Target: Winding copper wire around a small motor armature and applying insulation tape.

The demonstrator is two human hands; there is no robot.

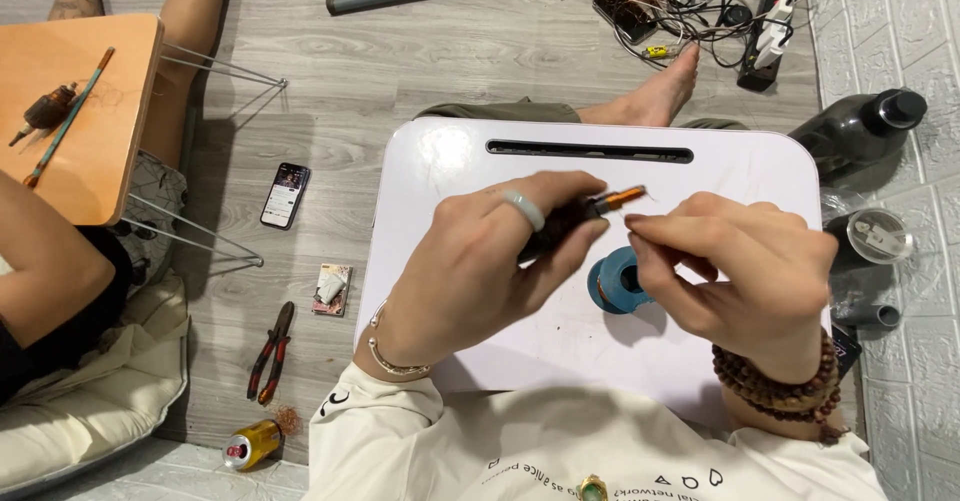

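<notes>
Fine wire work at bench [450,171]

Left hand [480,261] closed around copper-wound coil [600,204]; right hand [730,271] pinches wire end at 3 o'clock. Excess pull risks snapping it.

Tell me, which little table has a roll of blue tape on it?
The white table under the person's hands has the blue tape roll, beside the right hand. The orange table at the left holds only a dark tool and a thin stick.
</notes>
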